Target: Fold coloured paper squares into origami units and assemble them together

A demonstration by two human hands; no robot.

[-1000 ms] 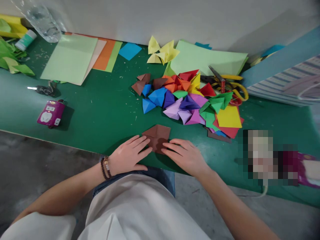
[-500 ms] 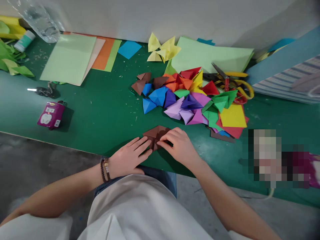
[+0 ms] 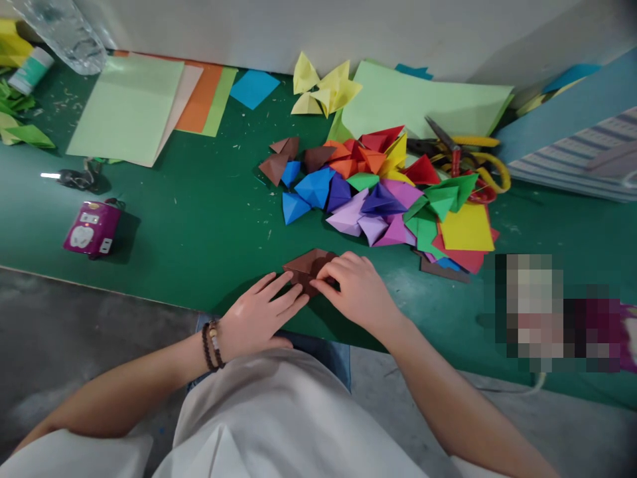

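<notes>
A partly folded brown origami paper (image 3: 306, 263) lies on the green table near its front edge. My left hand (image 3: 263, 305) rests flat with fingers spread, its fingertips on the paper's left and lower side. From the right, my right hand (image 3: 355, 285) pinches the paper's right part between thumb and fingers, hiding that side. Beyond my hands lies a pile of folded paper pieces in many colours, among them purple pieces (image 3: 381, 202), blue pieces (image 3: 313, 189) and brown pieces (image 3: 279, 161).
Scissors (image 3: 455, 149) lie behind the pile, beside yellow paper squares (image 3: 468, 229). Flat paper sheets (image 3: 132, 106), a plastic bottle (image 3: 70, 36), a glue stick (image 3: 31, 70), keys (image 3: 74, 177) and a purple box-shaped device (image 3: 93, 228) are on the left. A striped box (image 3: 577, 133) stands right.
My left fingers have shifted slightly right and down along the brown paper. My right hand keeps its pinch in nearly the same place. The view has tilted a little.
</notes>
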